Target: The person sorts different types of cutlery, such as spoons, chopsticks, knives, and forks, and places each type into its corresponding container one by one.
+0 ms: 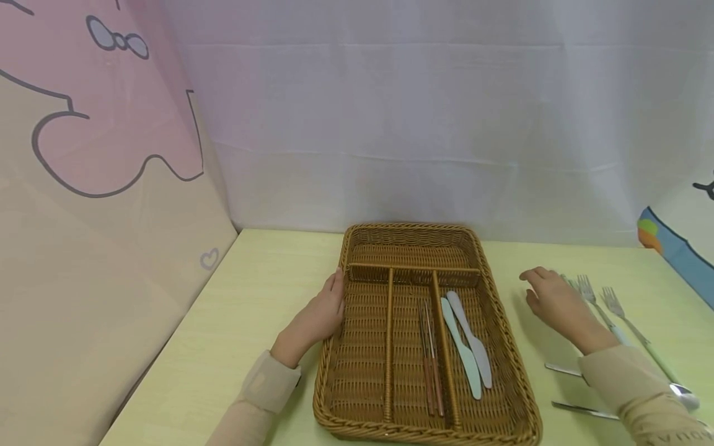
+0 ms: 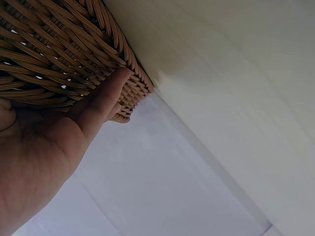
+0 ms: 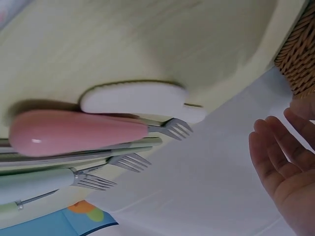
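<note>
Left cloth: a pink figure with a bow and a small heart outline [image 1: 209, 259], beside the desk's left edge.
Left hand: [image 1: 322, 308] fingers extended flat against the outside of the basket's left wall, touching but not clasping.
Basket: [image 1: 330, 396] brown wicker, on the desk [image 1: 273, 263], its top end at the far edge; one compartment across that end, three lengthwise below.
Middle compartment: chopsticks [image 1: 432, 371] with reddish-brown near ends, along its right divider.
Right compartment: green knife [image 1: 463, 353] left, grey knife [image 1: 474, 341] right, blades toward the desk's near edge.
Right hand: [image 1: 560, 310] over the desk just right of the basket, fingers loosely bent, holding nothing.
Right sleeve: [image 1: 630, 371] dark letters near the frame's bottom, too incomplete to read.
Toward the desk's right edge: a pink-handled fork [image 3: 81, 132] beside a white piece [image 3: 135, 98], two forks [image 1: 587, 288] with greenish handles, and a spoon [image 1: 685, 397].
</note>
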Demonstrator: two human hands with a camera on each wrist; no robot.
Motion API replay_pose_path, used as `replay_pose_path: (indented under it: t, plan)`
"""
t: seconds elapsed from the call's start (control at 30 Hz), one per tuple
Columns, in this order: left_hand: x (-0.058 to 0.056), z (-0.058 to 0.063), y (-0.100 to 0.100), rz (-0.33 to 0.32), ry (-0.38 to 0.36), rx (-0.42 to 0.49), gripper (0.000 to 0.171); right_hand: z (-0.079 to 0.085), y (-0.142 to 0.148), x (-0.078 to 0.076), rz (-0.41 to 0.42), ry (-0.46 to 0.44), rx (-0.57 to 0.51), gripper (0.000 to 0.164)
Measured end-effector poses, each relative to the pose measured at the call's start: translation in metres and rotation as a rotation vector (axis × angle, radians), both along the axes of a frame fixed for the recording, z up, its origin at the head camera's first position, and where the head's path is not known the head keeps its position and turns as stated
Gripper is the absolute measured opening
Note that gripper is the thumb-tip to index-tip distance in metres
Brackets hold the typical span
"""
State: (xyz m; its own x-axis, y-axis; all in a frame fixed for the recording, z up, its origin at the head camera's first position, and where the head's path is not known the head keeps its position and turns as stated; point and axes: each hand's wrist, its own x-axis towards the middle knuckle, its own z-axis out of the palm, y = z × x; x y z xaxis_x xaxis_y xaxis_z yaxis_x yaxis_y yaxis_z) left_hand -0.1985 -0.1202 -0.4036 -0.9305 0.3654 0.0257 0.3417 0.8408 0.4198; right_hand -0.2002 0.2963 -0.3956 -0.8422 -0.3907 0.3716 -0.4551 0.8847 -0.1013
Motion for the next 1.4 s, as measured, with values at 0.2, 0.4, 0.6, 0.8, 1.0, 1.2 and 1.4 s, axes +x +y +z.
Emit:
replay_pose_path:
  t: [0.2,0.4,0.6,0.8,1.0,1.2,1.4]
  plan:
    - [0.000,0.000,-0.001,-0.001,-0.001,0.003,0.052,-0.005,0.012,-0.002,-0.084,-0.107,-0.006,0.029]
    - [0.000,-0.001,0.000,0.007,0.001,-0.003,0.053,-0.013,0.025,-0.005,-0.150,-0.194,-0.019,0.033]
    - [-0.001,-0.001,0.001,0.007,0.001,-0.006,0.053,-0.017,0.033,-0.005,-0.145,-0.221,-0.006,0.032]
    - [-0.002,-0.001,0.001,0.007,0.000,-0.007,0.053,-0.019,0.036,-0.005,-0.147,-0.217,0.005,0.028]
    - [-0.002,-0.002,0.001,0.005,0.002,-0.006,0.053,-0.021,0.036,-0.005,-0.182,-0.253,0.004,0.021]
    - [-0.001,-0.002,0.001,0.007,0.004,-0.007,0.053,-0.020,0.037,-0.005,-0.201,-0.299,-0.020,0.024]
    - [-0.002,-0.002,0.001,0.009,0.002,-0.007,0.053,-0.019,0.035,-0.004,-0.212,-0.311,-0.018,0.026]
